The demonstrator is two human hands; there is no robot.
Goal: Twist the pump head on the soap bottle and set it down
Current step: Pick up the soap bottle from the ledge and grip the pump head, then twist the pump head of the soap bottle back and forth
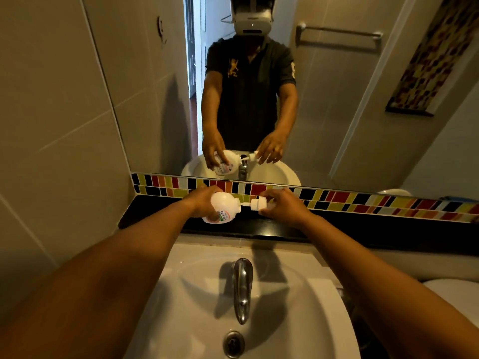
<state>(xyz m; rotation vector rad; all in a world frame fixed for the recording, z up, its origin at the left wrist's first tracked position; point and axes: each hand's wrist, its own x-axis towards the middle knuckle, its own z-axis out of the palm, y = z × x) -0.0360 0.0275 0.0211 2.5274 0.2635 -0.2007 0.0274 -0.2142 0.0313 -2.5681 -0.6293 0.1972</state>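
Chrome tap [242,288] sits low-centre; above, left hand [204,203] steadies the tipped white plastic soap bottle [223,207]; right-hand fingers [268,204] pinch its white pump head [257,204], likely for twisting.

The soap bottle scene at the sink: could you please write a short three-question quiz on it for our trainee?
1. True or false: the soap bottle stands upright on the black ledge.
2. Which hand grips the pump head? A) left hand B) right hand C) neither
3. Fill in: directly below the bottle, mounted on the white sink, is a chrome ____.

Key
1. False: the left hand holds it tipped on its side, above the ledge.
2. B: the right hand grips it.
3. Faucet.
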